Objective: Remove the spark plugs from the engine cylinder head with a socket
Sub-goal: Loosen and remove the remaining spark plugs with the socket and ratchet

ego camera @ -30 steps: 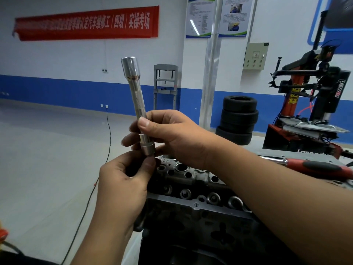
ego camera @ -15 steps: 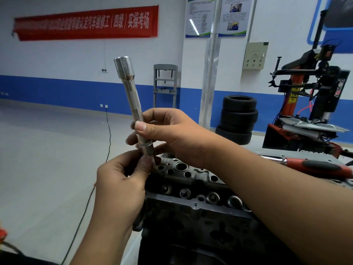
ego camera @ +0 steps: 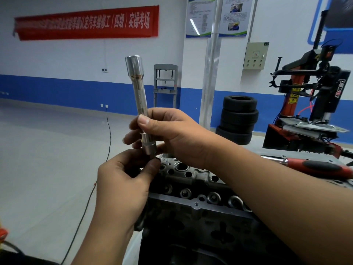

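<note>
A long chrome spark plug socket stands nearly upright in front of me, wide end up. My right hand grips its lower shaft with thumb and fingers. Just below, my left hand pinches at the socket's bottom end; what sits between those fingertips is hidden. Under both hands lies the grey engine cylinder head with round plug wells and valve springs along its top.
A red-and-black handled ratchet lies on the far right of the engine. Behind stand a stack of tyres, a red tyre changer and a steel pillar. A black cable runs across the floor at left.
The socket's top tilted left half a second ago and has now swung back to nearly upright. Both hands stay on its lower end.
</note>
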The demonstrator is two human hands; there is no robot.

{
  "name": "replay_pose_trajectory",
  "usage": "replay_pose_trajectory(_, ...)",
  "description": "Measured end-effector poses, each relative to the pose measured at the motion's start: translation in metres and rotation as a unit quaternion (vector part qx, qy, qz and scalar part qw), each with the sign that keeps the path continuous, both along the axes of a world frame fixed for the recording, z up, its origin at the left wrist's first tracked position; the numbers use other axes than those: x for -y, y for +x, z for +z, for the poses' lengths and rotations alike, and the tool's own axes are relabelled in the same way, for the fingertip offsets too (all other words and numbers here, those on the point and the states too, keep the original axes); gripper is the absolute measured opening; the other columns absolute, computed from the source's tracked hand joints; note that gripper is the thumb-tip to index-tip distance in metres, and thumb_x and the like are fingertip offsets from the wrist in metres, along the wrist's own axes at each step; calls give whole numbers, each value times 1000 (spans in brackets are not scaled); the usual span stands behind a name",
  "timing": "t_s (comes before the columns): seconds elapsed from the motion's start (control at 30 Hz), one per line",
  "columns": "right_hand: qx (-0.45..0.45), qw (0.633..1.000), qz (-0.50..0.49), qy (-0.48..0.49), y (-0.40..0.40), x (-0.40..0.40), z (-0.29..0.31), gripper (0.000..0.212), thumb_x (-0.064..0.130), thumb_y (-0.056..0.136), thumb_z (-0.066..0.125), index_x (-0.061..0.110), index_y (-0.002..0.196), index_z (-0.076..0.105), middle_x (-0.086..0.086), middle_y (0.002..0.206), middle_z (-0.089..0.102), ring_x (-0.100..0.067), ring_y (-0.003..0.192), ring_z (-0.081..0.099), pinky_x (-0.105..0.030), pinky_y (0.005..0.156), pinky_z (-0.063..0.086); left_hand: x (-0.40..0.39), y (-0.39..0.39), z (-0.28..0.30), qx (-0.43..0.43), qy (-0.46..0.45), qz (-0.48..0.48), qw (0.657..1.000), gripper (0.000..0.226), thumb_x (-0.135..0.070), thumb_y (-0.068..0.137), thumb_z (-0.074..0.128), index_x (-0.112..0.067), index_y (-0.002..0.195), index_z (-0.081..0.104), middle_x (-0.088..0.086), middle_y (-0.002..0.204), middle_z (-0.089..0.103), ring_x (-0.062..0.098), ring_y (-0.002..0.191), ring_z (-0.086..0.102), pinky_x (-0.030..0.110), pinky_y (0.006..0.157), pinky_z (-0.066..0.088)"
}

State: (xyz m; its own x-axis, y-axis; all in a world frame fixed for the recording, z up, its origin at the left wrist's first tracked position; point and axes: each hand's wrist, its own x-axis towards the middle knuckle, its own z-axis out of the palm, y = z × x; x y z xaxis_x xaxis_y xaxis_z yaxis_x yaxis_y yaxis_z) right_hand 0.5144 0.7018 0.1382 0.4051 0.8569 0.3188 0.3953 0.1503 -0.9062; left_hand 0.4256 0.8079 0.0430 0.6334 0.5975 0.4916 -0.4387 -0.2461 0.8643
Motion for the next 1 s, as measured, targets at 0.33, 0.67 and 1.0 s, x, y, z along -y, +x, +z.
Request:
replay_pose_trajectory(0.33,10,1000,-17,20,3,-1,-1,17,25,106,56,10,102,64,-5,98,77,-20,88,68,-37,78,58,2,-2,2,13,-1,-34,999,31,-18,92,76,-47,86,81,-7,86,82,14,80,79,41,82,59)
replay_pose_trajectory(0.67,7,999,-20,40,2,-1,-2,12,22,100,65,17,90,60,-11,92,78,-26,89,72,-35,74,59,6,-5,5,26,-26,-22,999,27,-54,61,79,-42,85,80,-5,81,80,12,73,77,36,73,56)
replay_pose_trajectory(1.0,-5,999,-33,30,1,-1,0,13,27,99,66,15,95,65,-7,87,75,-24,82,70,-35,73,58,3,-2,4,1,-17,-20,1000,7,-36,81,83,-38,86,79,-3,81,79,17,74,76,44,78,60)
